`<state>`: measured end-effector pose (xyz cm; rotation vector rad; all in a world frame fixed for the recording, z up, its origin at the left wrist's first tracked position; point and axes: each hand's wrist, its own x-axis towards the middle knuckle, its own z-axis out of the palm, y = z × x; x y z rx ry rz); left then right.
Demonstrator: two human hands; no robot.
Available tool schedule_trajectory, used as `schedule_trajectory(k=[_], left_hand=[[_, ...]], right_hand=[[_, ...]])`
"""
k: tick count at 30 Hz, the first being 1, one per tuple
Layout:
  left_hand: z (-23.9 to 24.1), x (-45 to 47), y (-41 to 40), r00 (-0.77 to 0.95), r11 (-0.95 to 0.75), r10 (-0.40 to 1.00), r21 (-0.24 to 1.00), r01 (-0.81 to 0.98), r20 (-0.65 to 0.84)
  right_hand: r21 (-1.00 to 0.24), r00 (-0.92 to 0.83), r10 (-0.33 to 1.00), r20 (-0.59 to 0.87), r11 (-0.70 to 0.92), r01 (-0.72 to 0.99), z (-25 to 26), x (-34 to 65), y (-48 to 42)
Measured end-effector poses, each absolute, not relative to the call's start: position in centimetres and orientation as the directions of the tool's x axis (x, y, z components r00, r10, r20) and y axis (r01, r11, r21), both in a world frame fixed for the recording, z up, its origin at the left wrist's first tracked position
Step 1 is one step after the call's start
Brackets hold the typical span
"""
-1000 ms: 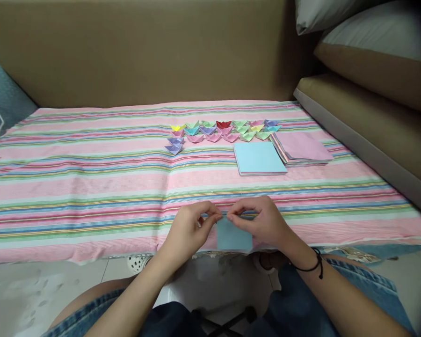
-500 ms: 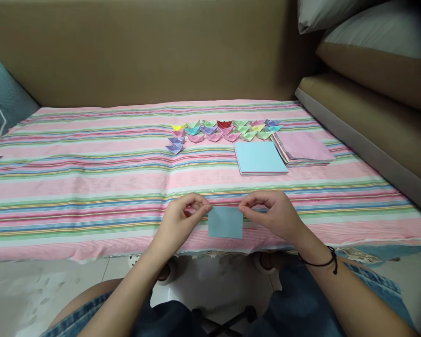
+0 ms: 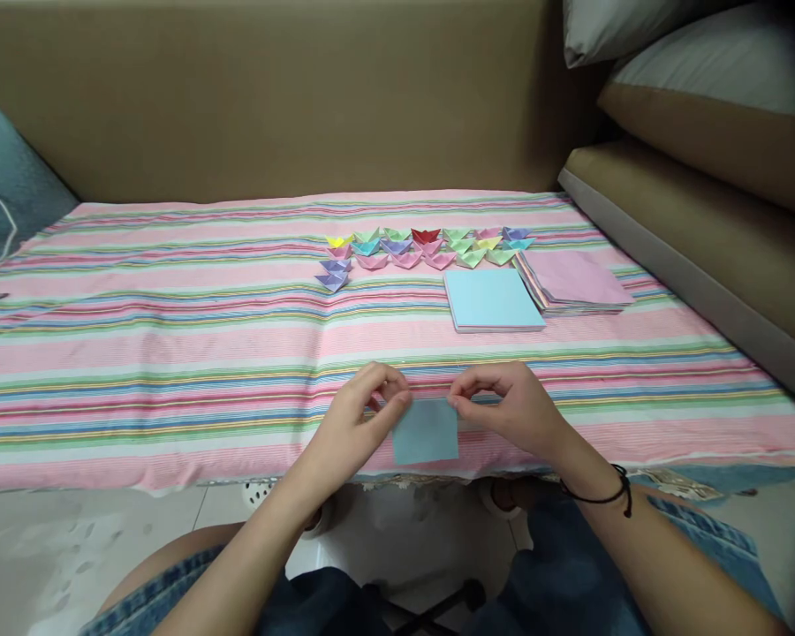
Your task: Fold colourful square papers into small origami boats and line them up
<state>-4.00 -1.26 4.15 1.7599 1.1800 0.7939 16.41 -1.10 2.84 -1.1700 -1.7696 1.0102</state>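
Observation:
A small light-blue sheet of paper [image 3: 426, 435] is held up over the front of the striped cloth. My left hand [image 3: 364, 413] pinches it near its top left corner between thumb and fingers. At the top right corner, my right hand [image 3: 507, 399] grips it with thumb and fingertips. Beyond the hands lies a neat stack of paper squares [image 3: 494, 299] with a light-blue sheet on top. Beside that sits a looser pile of paper [image 3: 573, 276], pink on top. Several folded paper boats [image 3: 407, 258] in many colours stand in rows behind.
A pink striped cloth [image 3: 172, 353] covers the seat, its front edge just short of my knees. A brown backrest [image 3: 271, 97] rises behind it. Brown and grey cushions [image 3: 702, 124] are piled at the right. A white cord [image 3: 3, 212] hangs at the far left.
The blue paper has come slightly lower and nearer to me. My left hand has shifted a little right along its top edge. The boats and stacks stay put.

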Motion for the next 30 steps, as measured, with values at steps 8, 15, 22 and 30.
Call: schedule_trajectory(k=[8,15,22,30], left_hand=[[3.3,-2.9,-1.6,0.412,-0.29,0.904,0.868,0.402,0.111],[4.2,-4.3,-0.9,0.382,-0.27,0.92,0.855,0.442,0.093],[3.9,-4.4,-0.8,0.338,-0.27,0.936,0.821,0.503,0.101],[2.6,-3.2,-1.5,0.401,-0.287,0.912,0.824,0.488,0.08]], right_hand=[[-0.895,-0.338,0.924,0.179,0.295,0.335,2.6,15.0,-1.5],[-0.884,-0.256,0.941,0.221,0.305,0.356,3.3,16.8,-1.0],[-0.9,-0.332,0.927,0.174,0.286,0.329,3.4,16.8,-0.8],[-0.862,-0.425,0.884,0.194,0.361,0.356,2.1,14.5,-1.4]])
